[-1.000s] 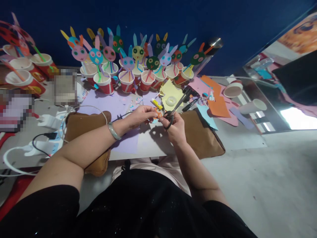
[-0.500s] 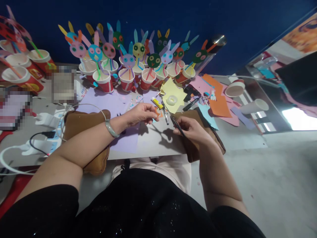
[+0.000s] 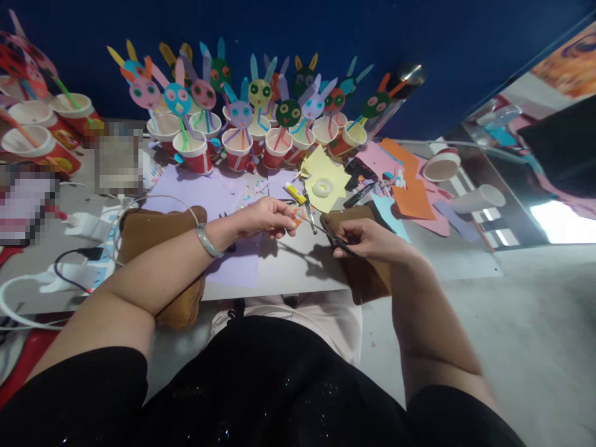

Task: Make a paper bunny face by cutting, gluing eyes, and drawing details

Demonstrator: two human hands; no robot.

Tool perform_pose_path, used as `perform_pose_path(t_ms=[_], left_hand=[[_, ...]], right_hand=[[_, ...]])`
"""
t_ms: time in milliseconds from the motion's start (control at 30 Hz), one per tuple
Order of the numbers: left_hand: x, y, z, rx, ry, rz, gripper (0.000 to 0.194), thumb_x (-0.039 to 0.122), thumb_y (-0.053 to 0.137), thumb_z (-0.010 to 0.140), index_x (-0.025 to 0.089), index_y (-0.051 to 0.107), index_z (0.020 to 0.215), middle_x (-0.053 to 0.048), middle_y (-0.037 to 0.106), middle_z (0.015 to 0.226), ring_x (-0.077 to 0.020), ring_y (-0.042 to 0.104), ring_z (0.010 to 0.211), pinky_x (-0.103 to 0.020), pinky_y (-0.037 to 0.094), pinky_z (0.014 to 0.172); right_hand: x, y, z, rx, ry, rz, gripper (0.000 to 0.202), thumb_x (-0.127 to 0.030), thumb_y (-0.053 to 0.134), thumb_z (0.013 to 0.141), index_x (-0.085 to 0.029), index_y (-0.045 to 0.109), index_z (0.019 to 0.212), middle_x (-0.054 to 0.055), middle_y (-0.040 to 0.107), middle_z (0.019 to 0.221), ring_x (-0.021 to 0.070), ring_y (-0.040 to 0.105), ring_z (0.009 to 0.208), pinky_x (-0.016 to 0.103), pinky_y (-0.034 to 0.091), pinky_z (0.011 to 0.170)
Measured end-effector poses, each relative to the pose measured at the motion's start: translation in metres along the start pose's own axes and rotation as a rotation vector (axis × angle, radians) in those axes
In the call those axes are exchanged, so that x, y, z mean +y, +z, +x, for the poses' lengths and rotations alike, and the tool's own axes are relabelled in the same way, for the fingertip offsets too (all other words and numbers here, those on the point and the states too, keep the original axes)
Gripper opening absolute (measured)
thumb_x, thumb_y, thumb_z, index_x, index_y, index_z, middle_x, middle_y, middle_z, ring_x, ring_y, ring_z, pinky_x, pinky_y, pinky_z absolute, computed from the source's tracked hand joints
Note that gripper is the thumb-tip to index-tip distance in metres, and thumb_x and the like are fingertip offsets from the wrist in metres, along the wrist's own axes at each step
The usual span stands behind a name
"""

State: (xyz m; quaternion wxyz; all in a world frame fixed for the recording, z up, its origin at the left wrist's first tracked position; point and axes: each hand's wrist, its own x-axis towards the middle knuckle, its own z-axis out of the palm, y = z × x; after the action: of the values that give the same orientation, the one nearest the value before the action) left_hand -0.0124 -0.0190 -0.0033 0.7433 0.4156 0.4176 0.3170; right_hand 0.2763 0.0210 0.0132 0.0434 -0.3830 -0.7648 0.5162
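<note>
Over the middle of the table, my left hand is closed in a pinch, and what sits between its fingertips is too small to make out. My right hand grips dark scissors, whose blades point left toward the left fingertips. Behind the hands are a yellow glue tube, a pen and a small orange paper piece. A roll of clear tape rests on yellow paper.
Red paper cups with paper rabbit faces on straws line the back. Brown pouches lie beneath both arms. Orange paper and pink sheets lie right. A power strip with cables is at the left.
My right hand has turned and moved slightly right, and the scissors now point left toward my left hand. My left hand has shifted slightly down; the orange bit at its fingertips no longer shows clearly.
</note>
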Motion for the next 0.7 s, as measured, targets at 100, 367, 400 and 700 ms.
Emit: perform_pose_path(t_ms=[100,367,400,700], left_hand=[[0.0,0.001,0.0,0.0,-0.012,0.013,0.019,0.0,0.071,0.081,0.011,0.065,0.067,-0.004,0.074,0.061,-0.0053,0.057,0.038,-0.016,0.041,0.038],[0.001,0.002,0.0,0.006,-0.033,0.052,0.019,-0.002,0.068,0.083,0.011,0.067,0.069,-0.002,0.073,0.06,-0.004,0.055,0.037,-0.015,0.041,0.038],[0.001,0.002,0.0,0.006,-0.033,0.056,0.019,-0.002,0.068,0.083,0.011,0.067,0.069,-0.002,0.072,0.059,-0.0039,0.055,0.037,-0.015,0.041,0.039],[-0.003,-0.002,0.002,-0.033,-0.005,0.07,0.016,0.001,0.071,0.082,0.011,0.068,0.069,-0.002,0.073,0.061,-0.0036,0.054,0.038,-0.016,0.041,0.04]], right_hand=[[-0.005,-0.004,0.002,-0.05,0.022,-0.022,0.057,-0.064,0.089,0.071,-0.022,0.051,0.066,-0.006,0.045,0.061,0.0095,0.037,0.059,0.026,0.028,0.054],[-0.012,-0.007,0.003,-0.1,0.032,0.007,0.058,-0.061,0.089,0.072,-0.022,0.047,0.064,-0.007,0.043,0.059,0.0083,0.035,0.057,0.027,0.025,0.054],[-0.012,-0.007,0.003,-0.103,0.035,0.008,0.058,-0.06,0.089,0.072,-0.022,0.046,0.063,-0.007,0.044,0.059,0.0083,0.035,0.057,0.027,0.025,0.054],[-0.014,-0.009,0.006,-0.132,0.05,0.013,0.056,-0.056,0.089,0.073,-0.022,0.046,0.061,-0.007,0.045,0.056,0.0079,0.036,0.055,0.026,0.025,0.053]])
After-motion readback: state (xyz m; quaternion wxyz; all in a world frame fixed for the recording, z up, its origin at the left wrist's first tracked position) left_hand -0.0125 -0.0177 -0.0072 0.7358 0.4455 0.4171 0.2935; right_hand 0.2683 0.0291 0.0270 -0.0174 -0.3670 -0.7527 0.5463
